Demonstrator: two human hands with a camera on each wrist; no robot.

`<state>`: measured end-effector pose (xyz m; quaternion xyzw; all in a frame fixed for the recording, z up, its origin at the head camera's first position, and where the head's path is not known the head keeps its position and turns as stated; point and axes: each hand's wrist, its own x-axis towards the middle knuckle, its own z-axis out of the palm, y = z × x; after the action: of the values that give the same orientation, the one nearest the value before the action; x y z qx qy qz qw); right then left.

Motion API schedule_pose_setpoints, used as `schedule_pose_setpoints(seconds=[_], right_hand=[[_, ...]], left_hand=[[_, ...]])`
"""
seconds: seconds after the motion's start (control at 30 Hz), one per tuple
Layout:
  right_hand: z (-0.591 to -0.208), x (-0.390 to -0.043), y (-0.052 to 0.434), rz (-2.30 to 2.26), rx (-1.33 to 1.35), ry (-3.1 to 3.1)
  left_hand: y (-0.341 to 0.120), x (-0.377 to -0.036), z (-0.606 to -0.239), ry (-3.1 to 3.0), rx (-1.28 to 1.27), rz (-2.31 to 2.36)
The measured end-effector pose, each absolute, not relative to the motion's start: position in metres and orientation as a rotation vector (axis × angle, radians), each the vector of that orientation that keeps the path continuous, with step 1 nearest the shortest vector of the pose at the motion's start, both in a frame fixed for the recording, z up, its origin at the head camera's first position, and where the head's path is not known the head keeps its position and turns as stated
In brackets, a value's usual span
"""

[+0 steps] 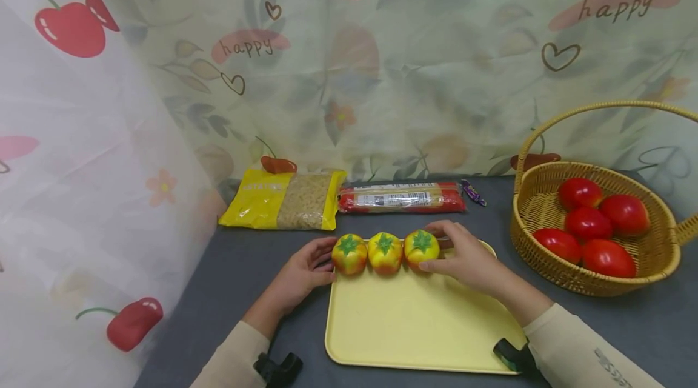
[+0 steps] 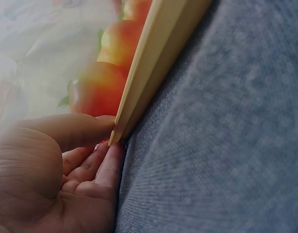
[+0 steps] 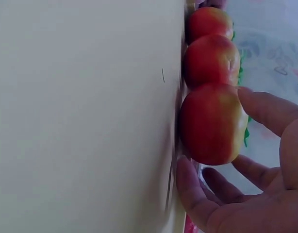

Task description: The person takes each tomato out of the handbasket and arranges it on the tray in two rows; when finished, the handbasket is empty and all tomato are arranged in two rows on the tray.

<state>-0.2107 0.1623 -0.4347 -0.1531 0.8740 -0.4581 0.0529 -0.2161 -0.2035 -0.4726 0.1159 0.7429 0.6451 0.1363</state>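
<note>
Three yellow-orange toy tomatoes with green tops sit in a row along the far edge of a pale yellow tray [image 1: 414, 321]: the left one [image 1: 349, 253], the middle one [image 1: 385, 252] and the right one [image 1: 422, 247]. My right hand [image 1: 463, 257] cups the right tomato [image 3: 209, 124], its thumb [image 3: 265, 107] on one side and its fingers [image 3: 192, 194] curled on the other. My left hand [image 1: 305, 270] is at the tray's far left corner [image 2: 115, 136], beside the left tomato [image 2: 98, 92]. Its thumb [image 2: 76, 128] and curled fingers [image 2: 107, 162] meet on that corner.
A wicker basket [image 1: 545, 267] holding several red tomatoes [image 1: 589, 223] stands at the right. Behind the tray lie a yellow pasta bag [image 1: 283, 199], a red spaghetti pack [image 1: 402, 197] and a small purple wrapper [image 1: 473, 192]. A printed curtain [image 1: 82, 163] hangs along the left and back, over grey cloth [image 1: 643, 327].
</note>
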Motion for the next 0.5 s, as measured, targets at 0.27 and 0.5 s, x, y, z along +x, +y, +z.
schedule_pose_setpoints(seconds=[0.27, 0.5], right_hand=[[-0.424, -0.206, 0.173, -1.4, -0.464, 2.686], [-0.41, -0.203, 0.183, -1.459, -0.456, 2.691]], left_hand=[[-0.203, -0.217, -0.473, 2.146, 0.321, 1.868], [-0.203, -0.217, -0.473, 2.145, 0.319, 1.865]])
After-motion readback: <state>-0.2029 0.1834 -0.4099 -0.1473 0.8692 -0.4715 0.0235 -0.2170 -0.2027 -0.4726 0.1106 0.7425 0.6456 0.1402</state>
